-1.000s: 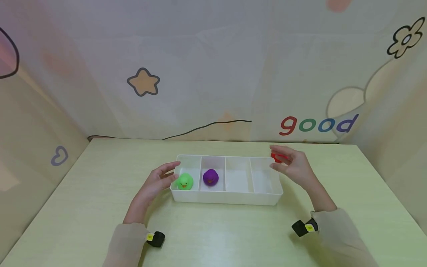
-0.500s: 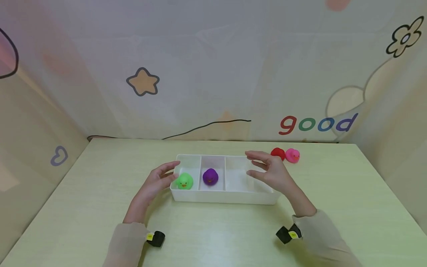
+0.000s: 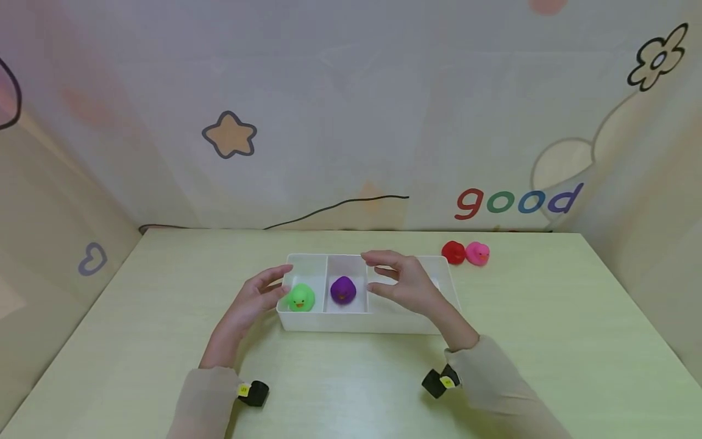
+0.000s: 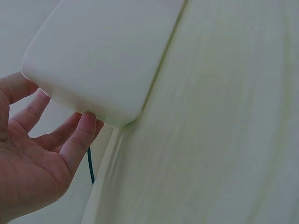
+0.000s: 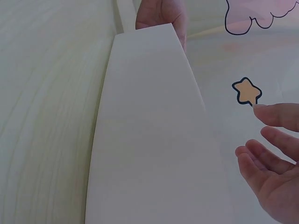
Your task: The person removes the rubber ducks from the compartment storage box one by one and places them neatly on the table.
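Observation:
A white box (image 3: 362,323) with several compartments in a row stands on the table. In its leftmost compartment sits a green rubber duck (image 3: 301,297), and a purple rubber duck (image 3: 343,291) is in the one beside it. My left hand (image 3: 252,302) touches the box's left end with spread, relaxed fingertips; the left wrist view shows them against the end wall. Over the right compartments hovers my right hand (image 3: 408,283), thumb and fingers apart, nothing between them. In the right wrist view the right hand (image 5: 275,163) appears beside the box's front wall (image 5: 149,130).
A red rubber duck (image 3: 453,252) and a pink rubber duck (image 3: 478,253) sit side by side behind the box's right end. A printed cloth backdrop (image 3: 329,122) rises along the table's back edge. The light wooden table (image 3: 329,384) extends toward the person.
My right hand has moved left from the red duck to above the box, holding nothing. The red and pink ducks have come into full view. My left hand stays at the box's end.

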### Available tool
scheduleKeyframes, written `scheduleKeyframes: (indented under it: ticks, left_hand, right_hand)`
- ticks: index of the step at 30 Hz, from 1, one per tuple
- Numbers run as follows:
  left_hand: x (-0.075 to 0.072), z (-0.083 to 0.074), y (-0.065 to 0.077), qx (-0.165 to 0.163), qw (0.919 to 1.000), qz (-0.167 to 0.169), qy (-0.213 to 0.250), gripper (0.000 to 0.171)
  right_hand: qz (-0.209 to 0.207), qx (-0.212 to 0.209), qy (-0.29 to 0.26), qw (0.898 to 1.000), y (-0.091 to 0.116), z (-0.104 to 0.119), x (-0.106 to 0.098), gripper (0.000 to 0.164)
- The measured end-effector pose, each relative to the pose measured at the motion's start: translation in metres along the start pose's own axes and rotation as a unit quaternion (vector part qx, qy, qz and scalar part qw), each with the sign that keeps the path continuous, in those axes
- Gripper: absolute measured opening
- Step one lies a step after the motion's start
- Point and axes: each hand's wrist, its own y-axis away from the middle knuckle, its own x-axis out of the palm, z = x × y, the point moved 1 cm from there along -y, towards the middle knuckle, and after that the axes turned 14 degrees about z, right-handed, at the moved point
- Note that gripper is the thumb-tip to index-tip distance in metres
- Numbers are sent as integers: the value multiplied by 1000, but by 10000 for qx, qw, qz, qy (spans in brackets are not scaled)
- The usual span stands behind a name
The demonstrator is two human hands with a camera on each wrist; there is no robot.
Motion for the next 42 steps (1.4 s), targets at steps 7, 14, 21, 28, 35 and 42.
scheduleKeyframes:
  ticks: [7,14,21,28,35,42]
  left_hand:
    - [-2,0,-1,-18,10000,-20,-27,48]
    - [0,0,-2,33,10000,34,-24,48]
    - [0,-1,-2,-9,10000,20,-28,48]
    - [0,0,-1,-26,10000,19,21,48]
    - [-1,1,0,-86,10000,-34,-6,47]
    - [-1,1,0,-78,10000,-26,-17,47]
  right_hand:
    - [256,80,101,9996,-18,-2,15,46]
    - [548,420,343,9970,-30,-4,30,46]
    - [533,675,1176,9893,-39,-2,39,43]
    - [808,950,2111,9695,-49,1,43,41]
    - [947,1176,2975,9427,-56,2,51,34]
    - [859,1487,3437,9232,-58,2,57,17]
